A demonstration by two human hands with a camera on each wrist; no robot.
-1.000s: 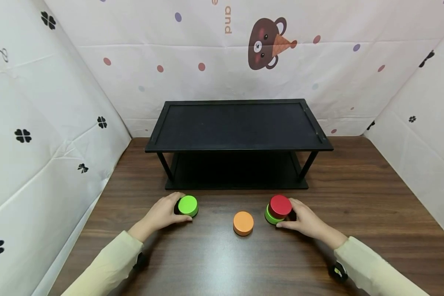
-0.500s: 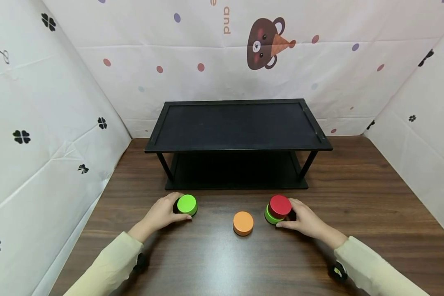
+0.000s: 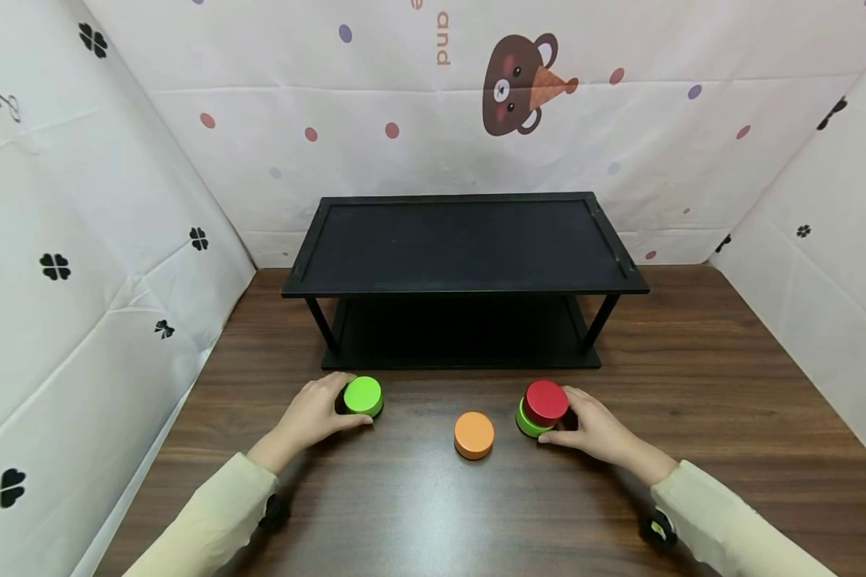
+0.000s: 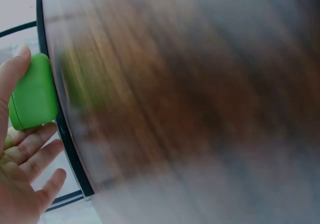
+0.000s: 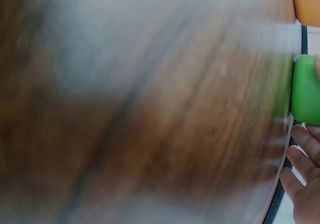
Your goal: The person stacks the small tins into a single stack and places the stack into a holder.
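In the head view my left hand (image 3: 310,418) holds a green round block (image 3: 363,396) from its left side, thumb in front and fingers behind. The left wrist view shows the same green block (image 4: 36,91) between thumb and fingers, low over the tabletop. On the right, a red round block (image 3: 546,402) sits on a second green round block (image 3: 530,425). My right hand (image 3: 597,429) grips the lower green block from the right side; that block (image 5: 306,89) also shows in the right wrist view. Between the hands stands an orange round block (image 3: 474,435), touched by neither.
Behind the blocks stands a black two-tier rack (image 3: 465,244), its lower shelf (image 3: 462,358) close to the table. The brown wooden table (image 3: 700,361) is enclosed by white patterned cloth (image 3: 260,160) at the back and sides.
My left hand and its green block have shifted very slightly back and to the left. The right hand, the red-on-green stack and the orange block have stayed put.
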